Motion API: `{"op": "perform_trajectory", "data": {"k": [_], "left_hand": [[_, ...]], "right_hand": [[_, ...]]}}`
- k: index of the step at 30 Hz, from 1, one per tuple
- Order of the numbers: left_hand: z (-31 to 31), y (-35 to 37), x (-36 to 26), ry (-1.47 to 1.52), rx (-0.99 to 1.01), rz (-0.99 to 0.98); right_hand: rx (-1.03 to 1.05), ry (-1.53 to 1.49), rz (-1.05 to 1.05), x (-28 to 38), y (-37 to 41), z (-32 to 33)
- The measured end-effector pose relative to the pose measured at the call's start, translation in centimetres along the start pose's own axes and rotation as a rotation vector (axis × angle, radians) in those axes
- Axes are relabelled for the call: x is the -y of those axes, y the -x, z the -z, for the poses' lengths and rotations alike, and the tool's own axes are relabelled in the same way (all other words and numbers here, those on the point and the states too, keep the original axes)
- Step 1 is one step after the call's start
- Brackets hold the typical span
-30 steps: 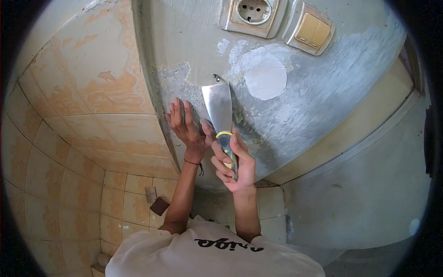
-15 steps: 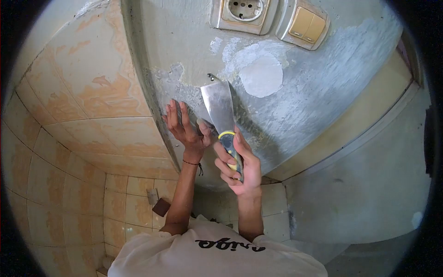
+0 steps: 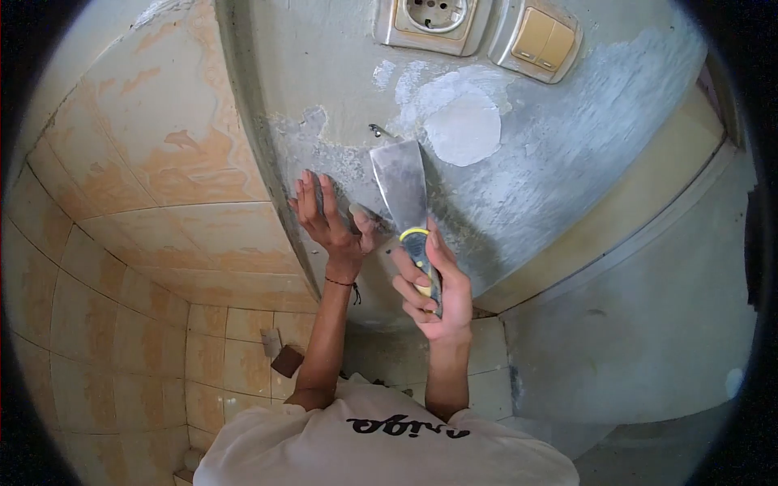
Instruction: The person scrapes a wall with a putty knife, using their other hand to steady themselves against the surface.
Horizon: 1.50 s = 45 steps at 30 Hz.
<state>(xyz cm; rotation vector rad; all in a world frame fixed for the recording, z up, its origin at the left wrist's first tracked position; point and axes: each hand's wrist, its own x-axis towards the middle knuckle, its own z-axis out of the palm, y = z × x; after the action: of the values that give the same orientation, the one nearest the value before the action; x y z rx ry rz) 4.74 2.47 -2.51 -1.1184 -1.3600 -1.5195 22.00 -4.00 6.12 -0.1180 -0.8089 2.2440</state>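
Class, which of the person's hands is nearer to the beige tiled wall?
Left. The left hand lies flat on the grey plaster right beside the tiles; the right hand grips the putty knife farther right.

Putty knife (image 3: 402,182) on wall (image 3: 519,170) below socket (image 3: 428,18) and switch (image 3: 547,39), left hand (image 3: 328,219) left of it, filler patch (image 3: 462,128) right

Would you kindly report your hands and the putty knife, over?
Right hand shut on putty knife, blade against grey wall. Left hand open, flat on wall beside blade. Small metal hook just above blade tip.
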Motion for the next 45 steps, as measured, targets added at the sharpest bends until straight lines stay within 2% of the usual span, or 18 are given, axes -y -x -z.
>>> {"op": "perform_trajectory", "data": {"k": [9, 12, 14, 19, 33, 45], "left_hand": [[-0.2, 0.3, 0.2, 0.0, 0.002, 0.012], [-0.2, 0.3, 0.3, 0.0, 0.001, 0.012], [-0.2, 0.3, 0.2, -0.001, -0.002, 0.02], [-0.3, 0.1, 0.1, 0.009, -0.025, -0.004], [-0.2, 0.1, 0.0, 0.016, -0.022, 0.003], [0.0, -0.2, -0.2, 0.012, -0.005, -0.001]], "right_hand": [[-0.071, 0.15, 0.028, 0.1, 0.4, -0.4], [-0.011, 0.071, 0.05, -0.6, -0.1, 0.0], [-0.079, 0.083, 0.051, -0.8, 0.2, -0.5], [-0.028, 0.052, 0.049, -1.2, -0.1, -0.3], [-0.072, 0.096, 0.062, -0.9, 0.3, -1.1], [0.006, 0.107, 0.073, -1.3, -0.3, -0.2]]}}
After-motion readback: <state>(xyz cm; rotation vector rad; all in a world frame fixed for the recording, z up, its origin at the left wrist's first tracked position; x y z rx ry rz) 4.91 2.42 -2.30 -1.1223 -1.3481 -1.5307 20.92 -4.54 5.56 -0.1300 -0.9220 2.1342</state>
